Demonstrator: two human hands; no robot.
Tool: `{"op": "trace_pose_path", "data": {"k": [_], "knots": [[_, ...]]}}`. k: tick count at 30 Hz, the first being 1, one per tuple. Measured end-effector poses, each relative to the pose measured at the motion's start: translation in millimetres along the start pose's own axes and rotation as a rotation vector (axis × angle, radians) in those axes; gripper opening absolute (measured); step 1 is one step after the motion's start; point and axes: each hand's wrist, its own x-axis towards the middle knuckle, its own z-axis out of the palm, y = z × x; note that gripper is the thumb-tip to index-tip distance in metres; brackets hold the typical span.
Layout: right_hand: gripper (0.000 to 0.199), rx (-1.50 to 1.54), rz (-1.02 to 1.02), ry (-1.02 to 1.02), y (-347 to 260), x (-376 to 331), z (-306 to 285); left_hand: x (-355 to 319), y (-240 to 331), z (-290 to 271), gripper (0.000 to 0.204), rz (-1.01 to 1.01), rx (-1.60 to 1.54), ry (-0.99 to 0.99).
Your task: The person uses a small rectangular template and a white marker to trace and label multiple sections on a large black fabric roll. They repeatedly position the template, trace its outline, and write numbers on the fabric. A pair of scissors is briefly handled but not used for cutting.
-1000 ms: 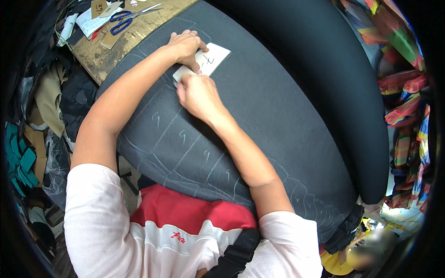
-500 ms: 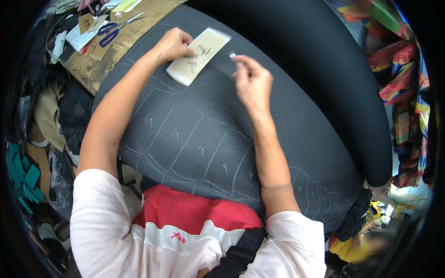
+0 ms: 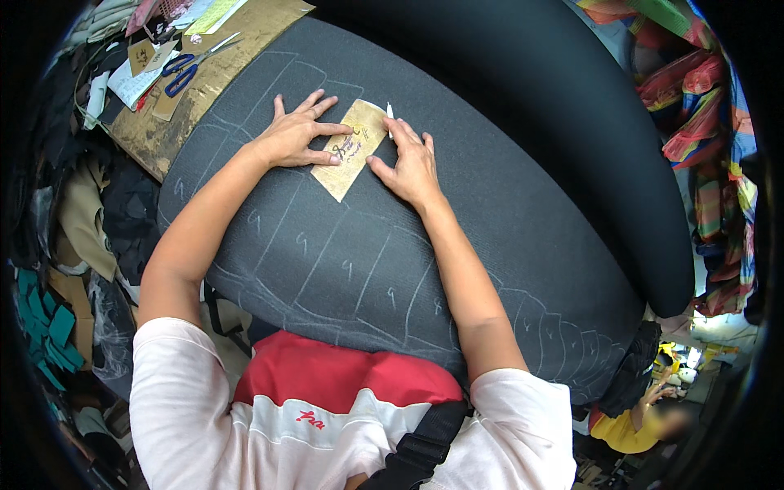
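Left hand (image 3: pixel 296 135) lies flat, fingers spread, pinning the tan card (image 3: pixel 351 149) on the dark cloth (image 3: pixel 490 204); right hand (image 3: pixel 411 163) rests open at the card's right edge, a white chalk (image 3: pixel 389 110) poking out past its fingers, though I cannot tell if the fingers pinch it. Risk: the card could skid if left-hand pressure eases, and a chalk line would then stray off the outlines already drawn

Open dark fabric (image 3: pixel 457 237) lies bare on the right and toward the body, easy passage there. Up left, blue-handled scissors (image 3: pixel 181 72) and papers (image 3: pixel 139 77) crowd the tabletop (image 3: pixel 245 33); heaped scraps (image 3: pixel 57 245) block the left edge.
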Motion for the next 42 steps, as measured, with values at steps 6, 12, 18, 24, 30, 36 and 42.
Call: {"op": "trace_pose_path", "data": {"k": [6,12,18,24,30,36,42], "knots": [[0.035,0.197,0.142,0.175,7.9,35.6,-9.7,14.7,0.7,8.7,0.059,-0.120,-0.087,0.006],[0.020,0.154,0.117,0.218,-0.1,79.0,0.8,18.3,-0.6,12.6,0.060,-0.147,-0.137,0.012],[0.019,-0.162,0.164,0.039,-6.0,89.6,-7.2,19.3,-1.4,9.9,0.060,-0.145,-0.142,-0.018],[0.019,-0.028,0.176,0.063,7.8,80.6,-25.8,21.1,0.6,10.4,0.060,-0.173,-0.133,-0.038],[0.017,-0.076,0.144,0.004,-14.6,103.1,3.2,19.2,1.6,10.3,0.059,-0.173,-0.134,-0.014],[0.019,-0.199,0.325,-0.082,-4.1,75.7,-34.3,20.7,2.3,10.0,0.058,-0.179,-0.135,-0.009],[0.016,-0.398,0.214,-0.179,-51.4,49.4,-25.0,20.4,7.7,1.4,0.060,-0.200,-0.111,-0.038]]}}
